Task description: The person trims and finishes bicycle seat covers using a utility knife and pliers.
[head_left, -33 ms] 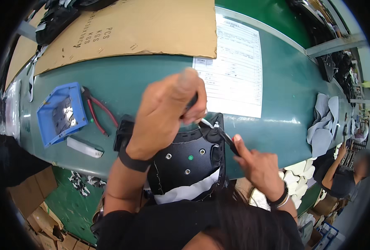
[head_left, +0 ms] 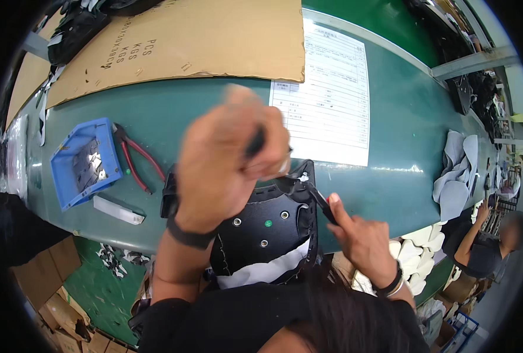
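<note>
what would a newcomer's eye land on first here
Probably the blurred left hand, large at the centre, closed around something dark; to its right, the right hand holds a black-handled tool by the black piece. Next, at left, the blue bin with red-handled pliers beside it. A big cardboard sheet spreads across the upper left.

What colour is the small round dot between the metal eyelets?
The dot is green, on the black piece; the head view shows it best.
</note>
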A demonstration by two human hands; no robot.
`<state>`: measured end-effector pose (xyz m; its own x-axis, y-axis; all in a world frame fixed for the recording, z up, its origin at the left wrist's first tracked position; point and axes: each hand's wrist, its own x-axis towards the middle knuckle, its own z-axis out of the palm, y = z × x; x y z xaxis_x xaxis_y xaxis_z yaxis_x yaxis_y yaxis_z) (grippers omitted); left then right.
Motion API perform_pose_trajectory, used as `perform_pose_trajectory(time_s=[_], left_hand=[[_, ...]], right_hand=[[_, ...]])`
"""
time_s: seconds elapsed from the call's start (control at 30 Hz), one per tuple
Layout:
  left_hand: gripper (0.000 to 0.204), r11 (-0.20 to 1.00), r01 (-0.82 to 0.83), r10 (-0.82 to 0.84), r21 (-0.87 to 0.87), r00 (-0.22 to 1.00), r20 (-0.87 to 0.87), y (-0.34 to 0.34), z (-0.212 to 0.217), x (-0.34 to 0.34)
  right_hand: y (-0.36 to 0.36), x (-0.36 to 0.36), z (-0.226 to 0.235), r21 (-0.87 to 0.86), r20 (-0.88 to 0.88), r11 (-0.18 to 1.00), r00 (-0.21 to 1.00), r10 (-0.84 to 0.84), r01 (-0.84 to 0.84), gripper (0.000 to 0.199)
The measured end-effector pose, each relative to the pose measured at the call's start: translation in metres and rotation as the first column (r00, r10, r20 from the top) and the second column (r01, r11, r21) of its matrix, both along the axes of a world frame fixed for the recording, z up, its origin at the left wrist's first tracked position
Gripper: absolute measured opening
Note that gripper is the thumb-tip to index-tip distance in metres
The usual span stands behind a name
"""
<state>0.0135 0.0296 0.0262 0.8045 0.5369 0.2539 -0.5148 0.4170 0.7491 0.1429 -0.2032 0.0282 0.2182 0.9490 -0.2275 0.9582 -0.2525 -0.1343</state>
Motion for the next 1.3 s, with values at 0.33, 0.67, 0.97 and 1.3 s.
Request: perform_pose_trajectory(time_s=[0.33, 0.67, 0.97, 1.3], left_hand=[[0.023, 0.563, -0.140, 0.631, 0.815, 0.710, -0.313, -0.024, -0.001, -0.009], [0.028, 0.562, 0.224, 0.416, 0.797, 0.756, -0.505, -0.048, -0.039, -0.024], [0.034, 0.666, -0.005, 0.254, 0.746, 0.942, -0.220, -0.038, -0.034, -0.025], [0.034, 0.700, -0.042, 0.360, 0.713, 0.883, -0.301, -0.044, -0.041, -0.033]], right_hand=[[-0.005, -0.009, 0.003, 0.040, -0.230, 0.983, 0.959, -0.165, 0.179, 0.058], [0.027, 0.013, -0.002, 0.148, -0.116, 0.987, 0.989, 0.087, -0.070, 0.059], [-0.004, -0.014, 0.002, 0.068, -0.144, 0.994, 0.987, -0.072, 0.083, 0.065], [0.030, 0.010, 0.001, 0.116, -0.069, 0.987, 0.991, 0.117, -0.109, 0.058]])
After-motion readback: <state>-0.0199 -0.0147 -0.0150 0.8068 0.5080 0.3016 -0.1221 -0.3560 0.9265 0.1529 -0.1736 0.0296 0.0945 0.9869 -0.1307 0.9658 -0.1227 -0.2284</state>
